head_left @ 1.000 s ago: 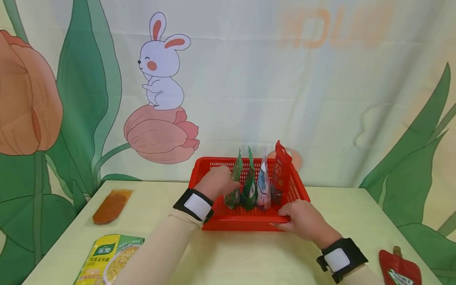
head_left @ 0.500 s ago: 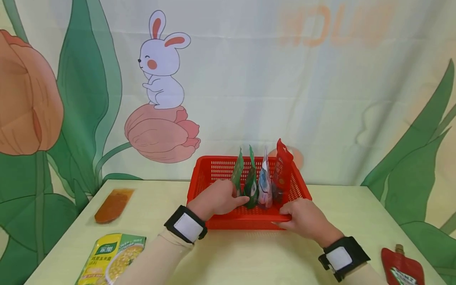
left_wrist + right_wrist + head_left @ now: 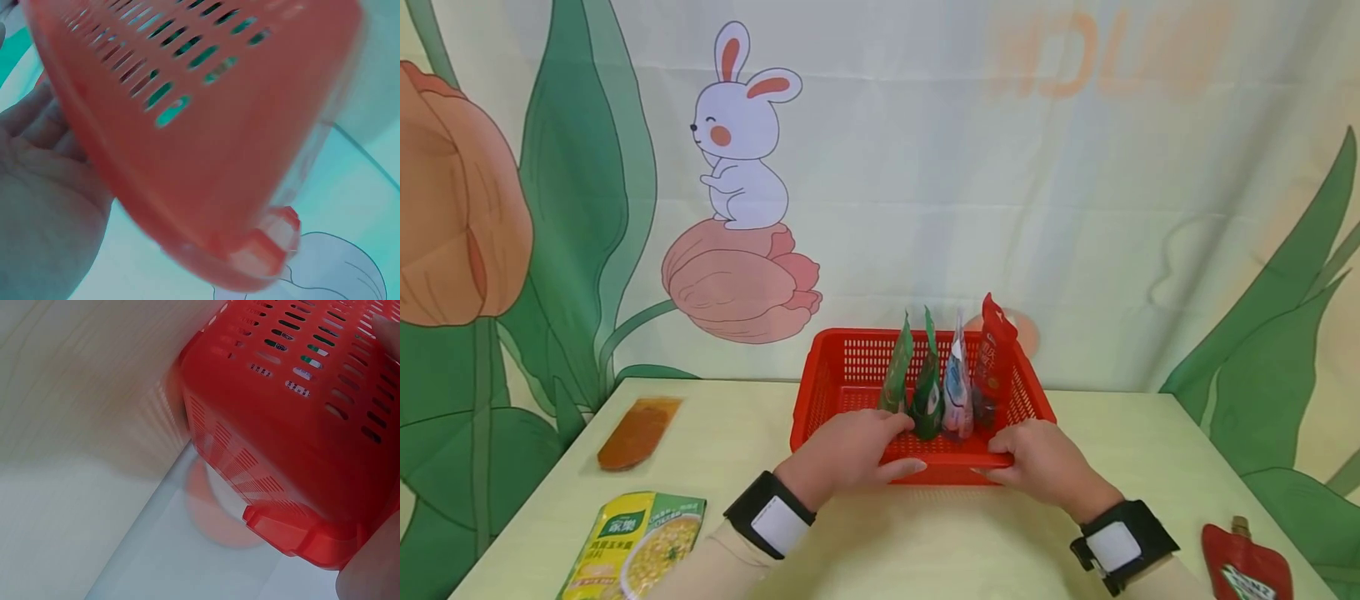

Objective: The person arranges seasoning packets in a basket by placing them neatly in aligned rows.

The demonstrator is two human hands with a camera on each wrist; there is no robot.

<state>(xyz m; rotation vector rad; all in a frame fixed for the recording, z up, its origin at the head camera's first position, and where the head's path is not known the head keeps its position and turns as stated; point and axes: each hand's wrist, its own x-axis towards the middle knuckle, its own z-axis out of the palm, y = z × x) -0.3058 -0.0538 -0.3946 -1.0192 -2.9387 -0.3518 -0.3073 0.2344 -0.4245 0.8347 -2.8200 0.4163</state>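
Note:
A red plastic basket [image 3: 955, 473] with slotted walls stands at the back of the table. Inside, a row of upright packets runs left to right: a green one [image 3: 897, 371], a darker green one [image 3: 927, 400], a blue and pink one [image 3: 956, 387] and a tall red one [image 3: 995, 354]. My left hand [image 3: 846, 454] lies over the basket's front left rim, fingers loosely extended and thumb apart; the left wrist view shows its palm beside the basket wall [image 3: 206, 175]. At the front right, my right hand [image 3: 1045, 462] grips the rim, thumb below and fingers over the edge.
On the table's left lie a reddish-brown sauce pouch [image 3: 638, 433] and a yellow and green soup packet [image 3: 636, 542]. A red spouted ketchup pouch [image 3: 1247, 562] lies near the right edge. Behind the basket hangs a printed curtain [image 3: 887, 167].
My left hand has come away from the green packet, down and toward me, to the basket's front rim. The right hand keeps its grip on the rim.

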